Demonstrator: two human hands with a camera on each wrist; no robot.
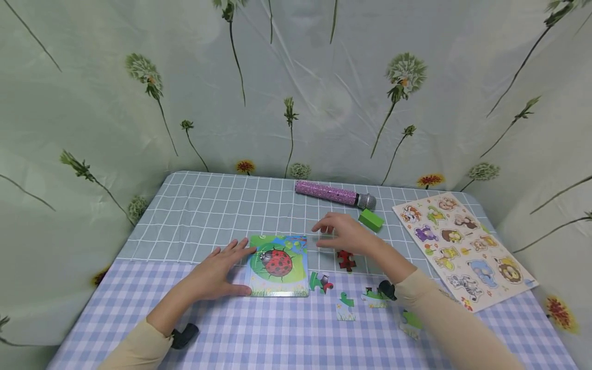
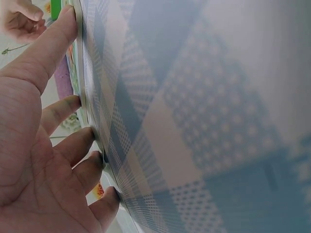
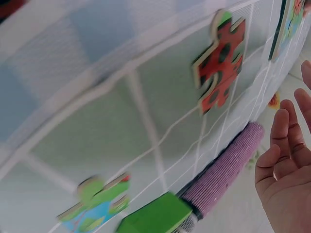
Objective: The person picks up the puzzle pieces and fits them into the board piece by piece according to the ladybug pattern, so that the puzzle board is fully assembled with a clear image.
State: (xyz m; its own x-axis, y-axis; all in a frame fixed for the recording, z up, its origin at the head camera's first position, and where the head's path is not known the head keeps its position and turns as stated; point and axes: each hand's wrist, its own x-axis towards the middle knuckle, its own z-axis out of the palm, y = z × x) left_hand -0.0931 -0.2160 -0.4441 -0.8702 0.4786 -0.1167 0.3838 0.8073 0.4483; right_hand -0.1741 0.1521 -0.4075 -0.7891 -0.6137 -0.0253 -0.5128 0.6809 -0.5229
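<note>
My left hand (image 1: 221,272) is spreading its fingers, its thumb and index finger touching the left edge of the ladybug puzzle (image 1: 277,264) just to its right. My right hand (image 1: 344,235) is hovering right of that puzzle, fingers loosely bent, holding nothing. A red puzzle piece (image 1: 346,261) is lying on its near side; a green block (image 1: 371,220) and a microphone (image 1: 328,192) are lying beyond it.

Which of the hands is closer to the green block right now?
Right. In the head view, the right hand is just left of the green block, not touching it; the left hand is farther off, at the ladybug board's left edge.
</note>
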